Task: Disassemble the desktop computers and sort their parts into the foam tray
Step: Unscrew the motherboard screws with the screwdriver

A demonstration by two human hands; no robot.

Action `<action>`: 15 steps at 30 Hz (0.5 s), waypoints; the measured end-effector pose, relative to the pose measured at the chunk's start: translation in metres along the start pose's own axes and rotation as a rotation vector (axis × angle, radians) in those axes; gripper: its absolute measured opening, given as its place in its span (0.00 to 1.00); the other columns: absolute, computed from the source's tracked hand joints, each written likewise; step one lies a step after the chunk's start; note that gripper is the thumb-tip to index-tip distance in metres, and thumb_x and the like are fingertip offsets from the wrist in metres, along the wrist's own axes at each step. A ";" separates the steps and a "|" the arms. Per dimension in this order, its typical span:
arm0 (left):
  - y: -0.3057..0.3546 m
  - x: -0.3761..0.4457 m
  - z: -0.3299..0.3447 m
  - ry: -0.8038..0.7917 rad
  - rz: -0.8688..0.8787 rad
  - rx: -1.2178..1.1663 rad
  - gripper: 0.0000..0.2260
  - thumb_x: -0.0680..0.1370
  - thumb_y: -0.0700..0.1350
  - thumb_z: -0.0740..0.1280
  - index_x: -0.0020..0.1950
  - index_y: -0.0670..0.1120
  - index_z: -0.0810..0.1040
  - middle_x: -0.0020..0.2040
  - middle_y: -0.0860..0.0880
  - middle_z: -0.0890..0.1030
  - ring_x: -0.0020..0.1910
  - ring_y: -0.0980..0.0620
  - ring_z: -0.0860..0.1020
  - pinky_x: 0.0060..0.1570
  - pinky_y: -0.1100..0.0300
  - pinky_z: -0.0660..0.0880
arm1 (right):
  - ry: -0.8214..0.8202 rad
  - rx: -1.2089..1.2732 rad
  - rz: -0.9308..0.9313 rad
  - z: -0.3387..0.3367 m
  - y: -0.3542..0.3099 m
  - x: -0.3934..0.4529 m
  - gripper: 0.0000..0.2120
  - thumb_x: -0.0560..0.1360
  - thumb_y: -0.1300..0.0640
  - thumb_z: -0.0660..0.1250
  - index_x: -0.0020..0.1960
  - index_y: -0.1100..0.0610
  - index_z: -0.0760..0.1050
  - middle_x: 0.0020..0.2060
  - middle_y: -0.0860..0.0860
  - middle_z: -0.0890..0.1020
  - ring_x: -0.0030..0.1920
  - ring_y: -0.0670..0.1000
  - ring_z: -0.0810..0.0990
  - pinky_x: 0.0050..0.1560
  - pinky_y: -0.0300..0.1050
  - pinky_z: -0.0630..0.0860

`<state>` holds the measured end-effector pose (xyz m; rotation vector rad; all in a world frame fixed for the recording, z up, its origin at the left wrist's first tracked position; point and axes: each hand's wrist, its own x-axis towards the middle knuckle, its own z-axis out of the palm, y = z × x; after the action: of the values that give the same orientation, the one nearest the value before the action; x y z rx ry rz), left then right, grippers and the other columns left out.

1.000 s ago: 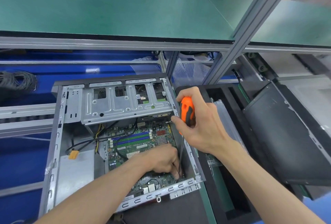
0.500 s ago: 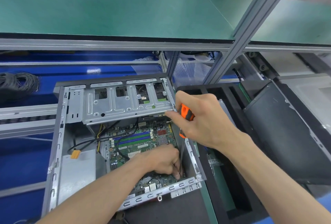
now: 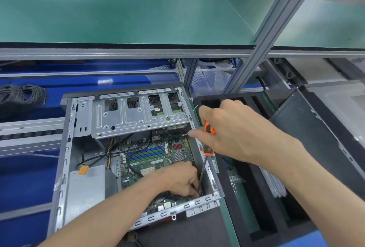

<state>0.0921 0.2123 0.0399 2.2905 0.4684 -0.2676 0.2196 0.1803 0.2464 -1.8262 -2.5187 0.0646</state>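
Note:
An open desktop computer case (image 3: 65, 159) lies in front of me with its green motherboard (image 3: 156, 157) exposed and a metal drive cage (image 3: 136, 116) across its far end. My right hand (image 3: 233, 134) grips the orange-and-black handle of a screwdriver (image 3: 208, 142). Its thin shaft runs down to the board's near right corner. My left hand (image 3: 179, 179) rests on the motherboard there, fingertips pinching at the shaft's tip. The black foam tray (image 3: 245, 219) lies right of the case.
A grey case cover (image 3: 316, 148) leans over the tray's right side. Clear plastic bags (image 3: 272, 185) and green boards sit in tray slots. A coil of black cable (image 3: 21, 94) lies far left on the blue conveyor. A green shelf (image 3: 118, 9) overhangs behind.
My right hand has rolled over the screwdriver handle, hiding more of the orange grip. My left hand has stayed at the shaft's tip.

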 end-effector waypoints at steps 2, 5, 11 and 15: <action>-0.002 0.002 0.005 -0.048 -0.001 0.049 0.09 0.77 0.44 0.71 0.36 0.44 0.81 0.20 0.58 0.73 0.22 0.59 0.73 0.30 0.66 0.67 | -0.026 0.088 -0.035 -0.002 -0.001 -0.001 0.17 0.78 0.38 0.65 0.43 0.50 0.66 0.28 0.45 0.68 0.32 0.50 0.68 0.34 0.44 0.67; -0.007 0.003 0.010 -0.138 -0.053 0.113 0.06 0.76 0.40 0.69 0.50 0.44 0.85 0.22 0.55 0.74 0.25 0.57 0.74 0.36 0.64 0.76 | -0.138 0.201 -0.088 -0.010 0.000 0.003 0.09 0.75 0.49 0.71 0.43 0.47 0.70 0.28 0.45 0.75 0.32 0.45 0.72 0.31 0.34 0.62; -0.018 0.009 0.023 -0.060 -0.077 0.082 0.09 0.74 0.36 0.71 0.52 0.44 0.85 0.23 0.63 0.64 0.24 0.63 0.65 0.24 0.72 0.59 | -0.208 0.275 -0.195 -0.018 0.003 0.007 0.07 0.72 0.62 0.71 0.43 0.52 0.76 0.37 0.46 0.78 0.39 0.45 0.74 0.36 0.31 0.66; -0.013 0.014 0.030 -0.014 -0.111 0.107 0.11 0.75 0.47 0.74 0.41 0.39 0.81 0.25 0.54 0.69 0.27 0.48 0.70 0.32 0.64 0.66 | -0.195 0.274 -0.213 -0.017 0.005 0.005 0.06 0.70 0.62 0.72 0.41 0.53 0.77 0.36 0.46 0.77 0.37 0.46 0.73 0.37 0.35 0.68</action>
<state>0.0978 0.2024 0.0061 2.3684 0.5875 -0.3710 0.2231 0.1866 0.2628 -1.5088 -2.6522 0.5768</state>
